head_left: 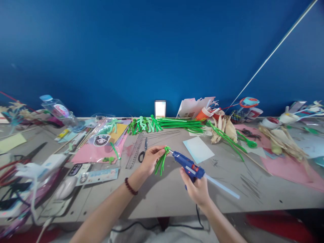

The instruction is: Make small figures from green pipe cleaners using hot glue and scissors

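Note:
My left hand pinches the top of a small bunch of green pipe cleaners, whose strands hang down and spread. In my right hand is a blue glue gun, its metal nozzle pointing left at the top of the bunch. A pale glue stick juts from the back of the gun. Behind my hands, long green pipe cleaners lie by the wall, beside a row of twisted green pieces.
Left of my hands are a ruler, scissors, a pink sheet and a bottle. To the right lie a light blue paper, dried husks and thin wires. A black cord runs along the front edge.

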### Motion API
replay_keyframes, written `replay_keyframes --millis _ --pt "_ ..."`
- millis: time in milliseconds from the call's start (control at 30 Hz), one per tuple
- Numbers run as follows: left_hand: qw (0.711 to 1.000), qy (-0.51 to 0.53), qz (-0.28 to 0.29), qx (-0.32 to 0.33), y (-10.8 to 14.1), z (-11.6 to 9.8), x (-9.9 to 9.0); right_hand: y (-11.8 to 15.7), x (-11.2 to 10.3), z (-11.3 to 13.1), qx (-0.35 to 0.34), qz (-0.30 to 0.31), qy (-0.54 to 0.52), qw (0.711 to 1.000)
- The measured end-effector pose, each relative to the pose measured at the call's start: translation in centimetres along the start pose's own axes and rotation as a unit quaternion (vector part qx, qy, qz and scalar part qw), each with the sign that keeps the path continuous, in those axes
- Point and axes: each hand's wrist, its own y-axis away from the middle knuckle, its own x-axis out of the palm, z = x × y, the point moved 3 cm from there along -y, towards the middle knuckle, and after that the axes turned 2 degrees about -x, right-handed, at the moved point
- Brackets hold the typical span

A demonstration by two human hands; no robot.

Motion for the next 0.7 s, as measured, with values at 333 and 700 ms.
replay_keyframes --millis 333,700 --pt "1.000 0.001 0.000 0.002 0.0 -0.1 0.1 0.1 -0.3 -0.2 -0.006 -0.013 0.018 1.000" --pt "1.000 0.006 -0.004 -0.003 -0.3 0.4 -0.4 -0.2 -0.5 -1.1 0.096 -0.016 -0.105 0.990"
